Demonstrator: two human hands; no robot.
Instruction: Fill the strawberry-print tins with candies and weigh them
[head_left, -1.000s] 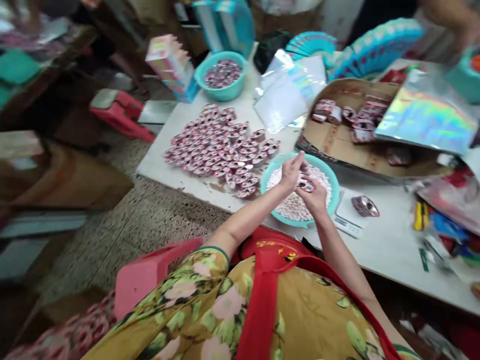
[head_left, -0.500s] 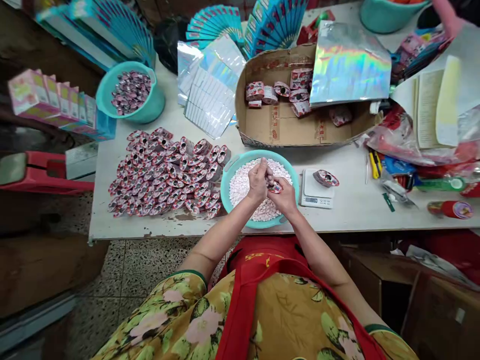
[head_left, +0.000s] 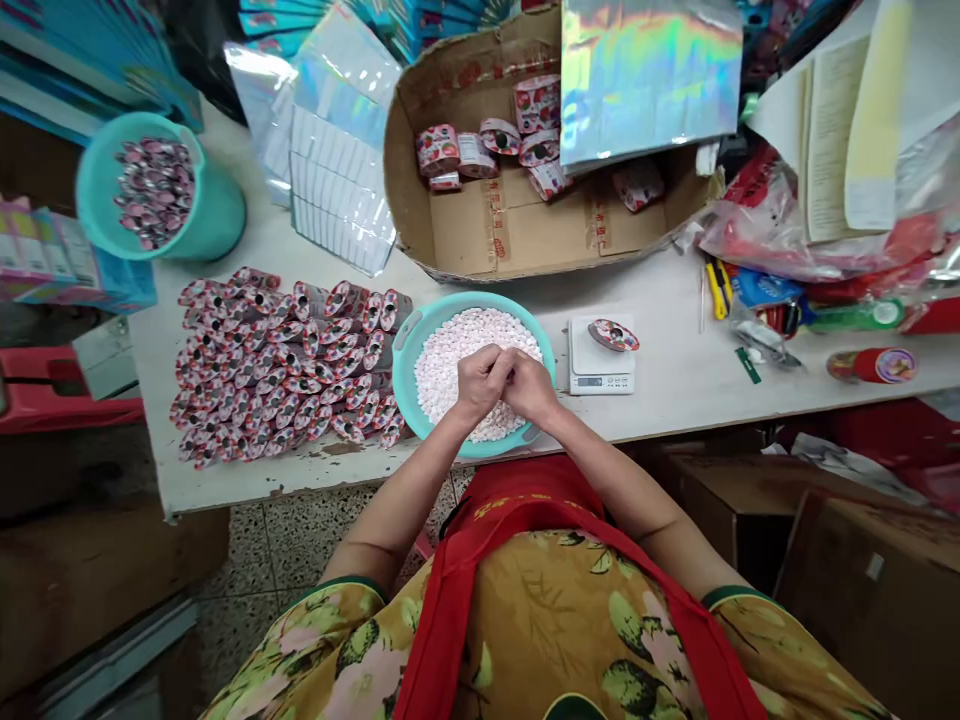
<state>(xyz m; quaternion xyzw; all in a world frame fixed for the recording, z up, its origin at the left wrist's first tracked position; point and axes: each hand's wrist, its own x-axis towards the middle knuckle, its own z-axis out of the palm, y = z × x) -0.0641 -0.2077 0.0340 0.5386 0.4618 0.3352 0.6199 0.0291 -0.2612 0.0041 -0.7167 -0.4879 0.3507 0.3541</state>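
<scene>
My left hand (head_left: pixel 480 378) and my right hand (head_left: pixel 529 385) are pressed together, fingers curled, over the near side of a teal basin (head_left: pixel 406 350) full of small white and pink pellets (head_left: pixel 450 350). Whatever sits between my fingers is hidden. Left of the basin lies a big pile of small red-and-white containers (head_left: pixel 277 365). To its right stands a small white scale (head_left: pixel 592 378) with one such container (head_left: pixel 613 334) on top.
An open cardboard box (head_left: pixel 465 235) with a few containers sits behind the basin, a holographic bag (head_left: pixel 645 70) leaning on it. A teal bucket (head_left: pixel 217 215) of containers stands far left, beside stacked clear bags (head_left: pixel 337 170). Tools, papers and packets crowd the right end of the white table (head_left: pixel 675 390).
The view has swung from the left to square over the table. My hands have dropped lower over the basin and closed together, and the small container seen between them earlier no longer shows.
</scene>
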